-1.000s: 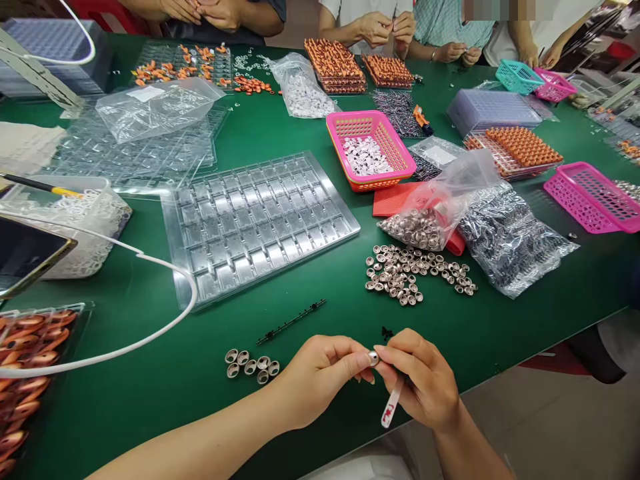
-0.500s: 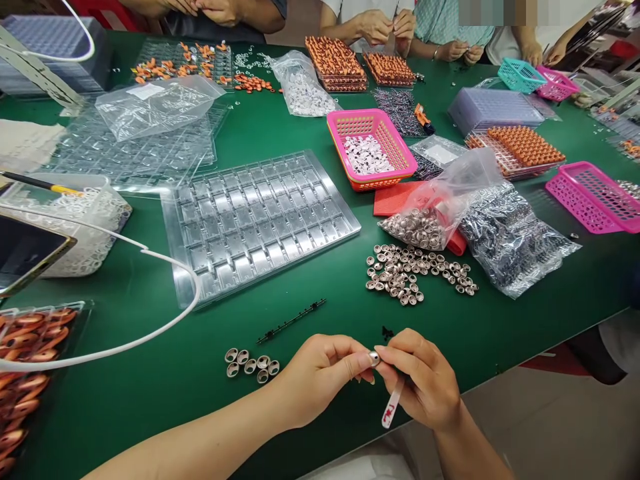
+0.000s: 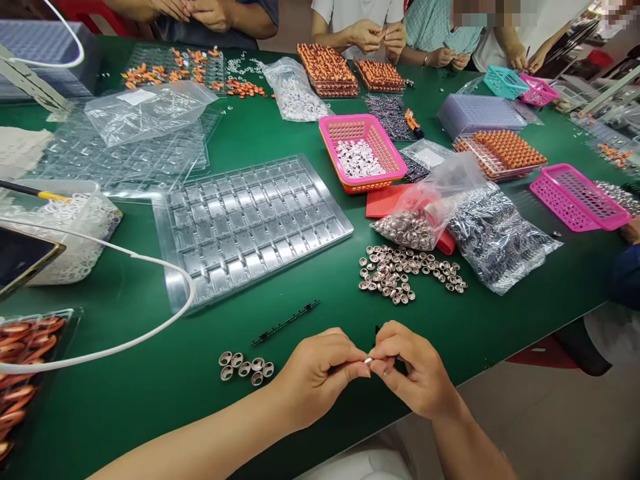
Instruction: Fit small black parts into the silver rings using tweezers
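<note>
My left fingers and right fingers pinch small metal cap between them over near side of green bench; seven similar caps at left, black strip just beyond.

Left hand and right hand pinch a silvery piece; metal cups lie at their one o'clock.

No lettering, number or brand could be read anywhere. Well beyond the left hand and off to its left, a pale label lay on a large clear bag. Well beyond the right hand, a whitish label lay on a small clear bag. Any print on either was too small to make out.
</note>
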Demonstrator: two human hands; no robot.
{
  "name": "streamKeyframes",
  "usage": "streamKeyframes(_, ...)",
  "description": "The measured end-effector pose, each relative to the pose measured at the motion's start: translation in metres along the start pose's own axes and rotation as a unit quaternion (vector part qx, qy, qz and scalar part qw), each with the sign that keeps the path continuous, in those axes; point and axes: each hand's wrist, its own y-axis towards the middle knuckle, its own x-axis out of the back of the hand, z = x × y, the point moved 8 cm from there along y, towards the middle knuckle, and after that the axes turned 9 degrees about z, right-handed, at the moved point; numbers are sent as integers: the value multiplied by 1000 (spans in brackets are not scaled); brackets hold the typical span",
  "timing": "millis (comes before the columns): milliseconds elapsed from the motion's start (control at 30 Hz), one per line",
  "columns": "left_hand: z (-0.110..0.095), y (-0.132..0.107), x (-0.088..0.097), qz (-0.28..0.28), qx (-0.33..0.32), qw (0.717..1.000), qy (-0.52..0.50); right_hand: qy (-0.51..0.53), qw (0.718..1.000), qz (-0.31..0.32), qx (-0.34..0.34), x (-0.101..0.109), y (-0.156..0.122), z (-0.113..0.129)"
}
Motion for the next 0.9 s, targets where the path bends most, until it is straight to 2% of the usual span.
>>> streamKeyframes(67, -6, -1, -1, 2, -35, 998, 44, 6, 1000, 6, -10, 0, 3, 0)
streamKeyframes(100, -8, -1, 0, -1, -38, 998, 50, -9, 1000, -10, -14, 2, 3, 0)
streamKeyframes(167, -7, -1, 5, -20, -17, 999, 24, -72, 994, -80, -24, 11, 0, -1)
streamKeyframes(233, 3, -1, 15, -61, 43, 993, -88, -144, 974, -174, -29, 23, -8, -2)
streamKeyframes(267, 9, -1, 19, -84, 77, 980, -161, -169, 963, -206, -30, 27, -12, -2)
streamKeyframes(300, 16, -2, 23, -111, 106, 955, -253, -188, 954, -232, -22, 30, -16, -3)
streamKeyframes(400, 17, 1, 37, -156, 93, 924, -335, -224, 936, -273, 4, 34, -23, -5)
streamKeyframes(567, 22, 3, 50, -188, 46, 875, -443, -242, 918, -307, 63, 36, -29, -2)
streamKeyframes(733, 30, 3, 57, -206, 14, 835, -510, -252, 911, -321, 52, 37, -32, -2)
streamKeyframes(900, 38, 5, 63, -217, 6, 814, -539, -264, 912, -313, 3, 38, -30, -5)
